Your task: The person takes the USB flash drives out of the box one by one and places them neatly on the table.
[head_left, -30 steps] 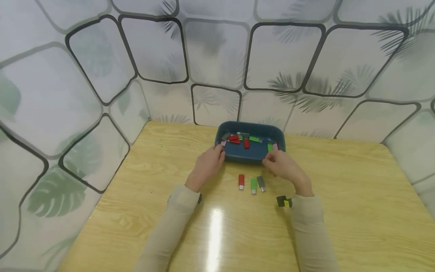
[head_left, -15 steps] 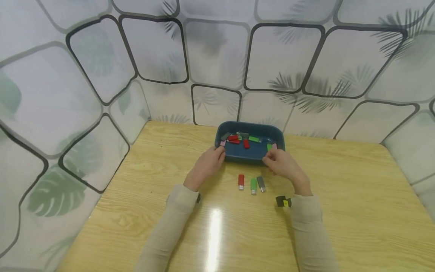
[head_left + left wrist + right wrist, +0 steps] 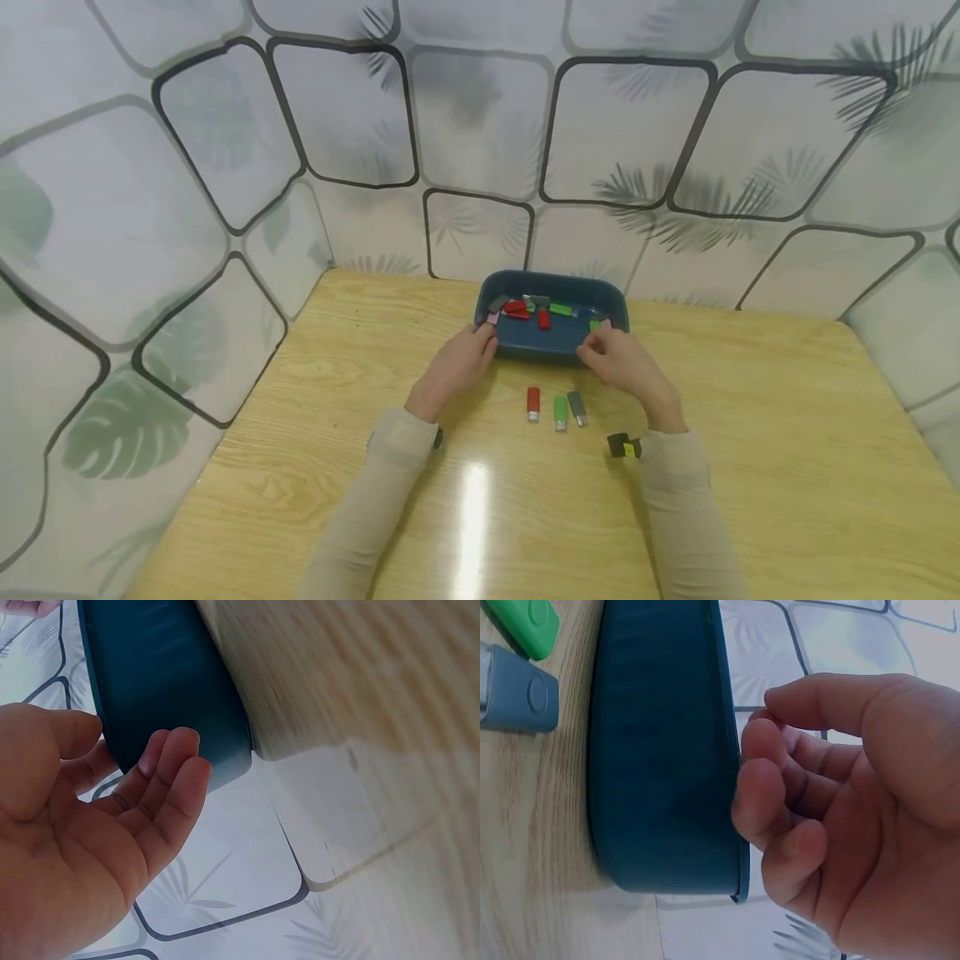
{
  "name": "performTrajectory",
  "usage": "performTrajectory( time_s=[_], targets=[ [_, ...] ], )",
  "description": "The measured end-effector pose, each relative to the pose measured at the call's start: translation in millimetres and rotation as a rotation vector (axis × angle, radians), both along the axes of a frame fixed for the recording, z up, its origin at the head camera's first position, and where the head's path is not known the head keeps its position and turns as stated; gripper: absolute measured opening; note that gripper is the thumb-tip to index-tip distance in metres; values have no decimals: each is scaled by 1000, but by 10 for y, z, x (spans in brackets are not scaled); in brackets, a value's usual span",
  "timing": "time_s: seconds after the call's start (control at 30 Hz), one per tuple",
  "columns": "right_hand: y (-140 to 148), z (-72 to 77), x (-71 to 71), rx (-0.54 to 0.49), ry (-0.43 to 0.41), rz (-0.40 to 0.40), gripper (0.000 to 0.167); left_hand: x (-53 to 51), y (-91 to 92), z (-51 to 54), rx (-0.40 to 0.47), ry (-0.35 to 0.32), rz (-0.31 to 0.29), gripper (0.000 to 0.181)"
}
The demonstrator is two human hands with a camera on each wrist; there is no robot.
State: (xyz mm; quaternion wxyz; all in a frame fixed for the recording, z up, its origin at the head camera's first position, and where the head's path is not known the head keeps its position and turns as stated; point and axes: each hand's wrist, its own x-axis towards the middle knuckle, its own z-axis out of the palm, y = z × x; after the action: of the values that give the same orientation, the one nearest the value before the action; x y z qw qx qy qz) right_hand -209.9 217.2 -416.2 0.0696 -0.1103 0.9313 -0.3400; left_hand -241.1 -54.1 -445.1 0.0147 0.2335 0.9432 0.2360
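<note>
USB sticks [image 3: 561,407] are in two places: three on a light wood table [image 3: 787,400], the others inside a dark blue tray [image 3: 536,353] just behind them. On the table, a red stick [image 3: 533,400] lies a little apart at left; a green stick and a slightly turned gray stick [image 3: 575,402] lie side by side. All three point their metal plugs toward the person. Inside the tray, red, green, gray and pink sticks cluster toward the back left, while a green one and a pink one [image 3: 606,324] sit at the right end.

Nothing has visibly moved in the last second: sticks, tray and hands are placed as before, so the handling looks paused.

The left hand [image 3: 456,362] is at the tray's near left corner, fingers relaxed and slightly bent, thumb at the rim. The right hand [image 3: 626,364] is at the near right corner, fingers loosely curled against the rim, thumb close to the index finger. Neither visibly holds a stick; whether they press on the tray is hard to tell.

Beige sleeves [image 3: 693,500] cover the forearms. Behind the table, pale walls [image 3: 480,121] carry dark rounded outlines and leaf prints.
</note>
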Motion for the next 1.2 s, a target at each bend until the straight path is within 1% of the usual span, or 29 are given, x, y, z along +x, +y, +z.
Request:
performTrajectory(
  time_s=[0.1, 0.2, 0.43, 0.5, 0.57, 0.7, 0.83, 0.9, 1.0, 1.1, 1.2],
  targets=[
    [-30, 6, -9, 8, 48, -8, 22, 3, 0, 1, 4, -14, 4, 23],
    [-52, 2, -33, 25, 93, -32, 22, 4, -5, 9, 7, -14, 5, 24],
    [-34, -45, -115, 10, 144, -112, 16, 12, 0, 10, 13, -15, 15, 24],
    [-26, -30, -150, 21, 158, -121, 14, 11, -1, 13, 10, -11, 17, 24],
    [-18, -13, -193, 56, 159, -124, 13, 12, -2, 17, 7, -7, 17, 24],
    [-13, 14, -303, 147, 131, -113, 13, 14, 3, 27, 5, -4, 11, 23],
    [-32, 1, -454, 223, 113, -111, 15, 8, 3, 40, 7, 3, 10, 23],
    [-37, -19, -521, 245, 103, -119, 17, 3, 4, 43, 6, 5, 9, 23],
    [-39, -59, -595, 272, 63, -133, 20, -2, 5, 42, 1, 4, 9, 24],
    [-47, -87, -637, 300, 10, -132, 25, 3, 4, 40, -4, 0, 7, 24],
    [-62, -102, -664, 309, -34, -112, 31, 12, 3, 46, -2, -2, 6, 23]
  ],
)
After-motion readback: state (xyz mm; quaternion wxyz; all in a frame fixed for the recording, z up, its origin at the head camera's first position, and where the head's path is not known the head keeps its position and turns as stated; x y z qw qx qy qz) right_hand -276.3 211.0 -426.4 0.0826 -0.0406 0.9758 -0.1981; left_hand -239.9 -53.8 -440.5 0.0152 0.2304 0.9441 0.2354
